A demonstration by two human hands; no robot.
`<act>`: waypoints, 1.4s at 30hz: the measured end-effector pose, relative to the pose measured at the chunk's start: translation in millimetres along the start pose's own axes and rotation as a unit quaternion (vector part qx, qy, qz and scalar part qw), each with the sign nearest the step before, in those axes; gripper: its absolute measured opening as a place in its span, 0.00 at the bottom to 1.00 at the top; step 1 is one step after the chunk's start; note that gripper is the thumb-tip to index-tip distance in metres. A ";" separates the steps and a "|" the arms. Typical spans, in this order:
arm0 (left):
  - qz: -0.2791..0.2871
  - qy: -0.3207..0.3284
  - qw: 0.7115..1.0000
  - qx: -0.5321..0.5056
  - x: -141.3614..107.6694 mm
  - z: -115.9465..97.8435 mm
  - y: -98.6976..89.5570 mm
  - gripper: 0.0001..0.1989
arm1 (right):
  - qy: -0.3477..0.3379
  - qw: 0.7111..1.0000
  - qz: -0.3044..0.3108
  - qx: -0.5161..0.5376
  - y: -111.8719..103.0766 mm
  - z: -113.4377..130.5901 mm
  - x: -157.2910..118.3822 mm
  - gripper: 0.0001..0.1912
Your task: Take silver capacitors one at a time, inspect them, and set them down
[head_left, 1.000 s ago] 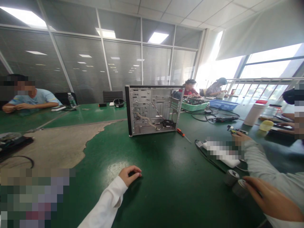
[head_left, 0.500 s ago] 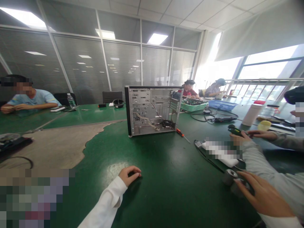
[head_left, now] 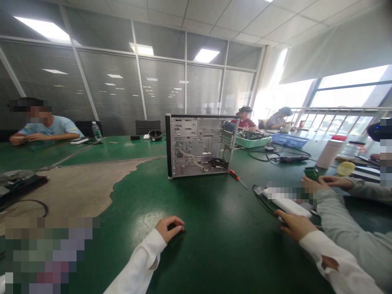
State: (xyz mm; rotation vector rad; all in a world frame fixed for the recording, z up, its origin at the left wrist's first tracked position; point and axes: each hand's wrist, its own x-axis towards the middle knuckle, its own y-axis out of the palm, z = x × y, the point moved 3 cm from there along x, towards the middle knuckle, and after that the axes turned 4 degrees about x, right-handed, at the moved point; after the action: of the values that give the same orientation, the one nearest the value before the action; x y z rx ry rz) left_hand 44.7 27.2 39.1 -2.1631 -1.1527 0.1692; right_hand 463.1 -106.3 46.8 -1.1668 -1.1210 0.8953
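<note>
Where the left hand rests: on the worktop, loosely curled, thumb gap narrow.
Right hand: just beside the power strip; cannot tell its grip.
PC case: upright, open-sided, beyond both hands.

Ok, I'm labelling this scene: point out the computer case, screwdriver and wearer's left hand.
Computer case (head_left: pixel 212 143), head view: inner panel.
Screwdriver (head_left: pixel 234 175), head view: orange handle.
Wearer's left hand (head_left: pixel 164 227), head view: its back.

White power strip, green tabletop
</note>
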 end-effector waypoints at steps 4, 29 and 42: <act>0.000 0.000 1.000 -0.004 0.3 4.3 1.8 0.09 | -0.090 0.994 0.057 -0.002 -7.7 59.6 12.7 0.17; -0.172 -0.027 0.984 -0.031 -1.5 14.4 -4.1 0.28 | -0.255 0.798 0.022 0.546 43.0 279.0 55.4 0.30; -0.180 0.046 0.972 0.144 -4.2 -9.4 -2.7 0.15 | -0.277 0.812 0.029 0.514 37.2 281.1 53.3 0.28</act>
State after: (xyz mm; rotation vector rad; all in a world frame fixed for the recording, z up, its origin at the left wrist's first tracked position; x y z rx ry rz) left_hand 44.1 20.3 47.2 -1.6639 -1.3531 0.0676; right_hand 203.0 17.0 27.3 -0.0156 -0.8022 1.6650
